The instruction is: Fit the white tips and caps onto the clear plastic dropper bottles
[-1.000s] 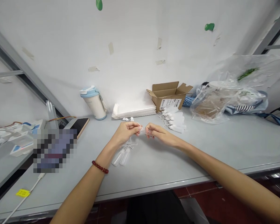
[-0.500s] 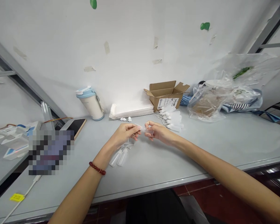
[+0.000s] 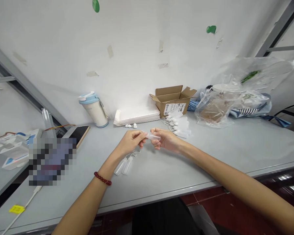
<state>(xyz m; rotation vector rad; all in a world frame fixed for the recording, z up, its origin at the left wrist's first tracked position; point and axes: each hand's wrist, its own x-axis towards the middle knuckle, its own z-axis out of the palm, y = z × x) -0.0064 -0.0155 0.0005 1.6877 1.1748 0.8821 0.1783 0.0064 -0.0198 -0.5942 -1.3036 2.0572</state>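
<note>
Above the table, a small translucent bottle (image 3: 154, 137) lies nearly level between my hands. My left hand (image 3: 134, 138) pinches its left end between thumb and fingers, hiding that tip. Around the right end curl the fingers of my right hand (image 3: 165, 140), loosely, with most of the bottle's body showing. Below my left hand, two similar small bottles (image 3: 127, 165) with thin white cords rest on the table. A pile of such bottles (image 3: 180, 125), with white caps and cords, lies beyond my right hand.
Along the wall stand a tumbler (image 3: 95, 111), a stack of white flat packs (image 3: 137, 117) and an open cardboard box (image 3: 173, 101). Small white pieces (image 3: 131, 126) lie before the stack. A plastic bag (image 3: 215, 111) sits right; a phone (image 3: 79, 133) lies left on the grey table (image 3: 186, 169).
The fingers of my right hand have loosened and shifted, leaving more of the bottle's body in sight. My left hand keeps its pinch. The view has shifted slightly.
</note>
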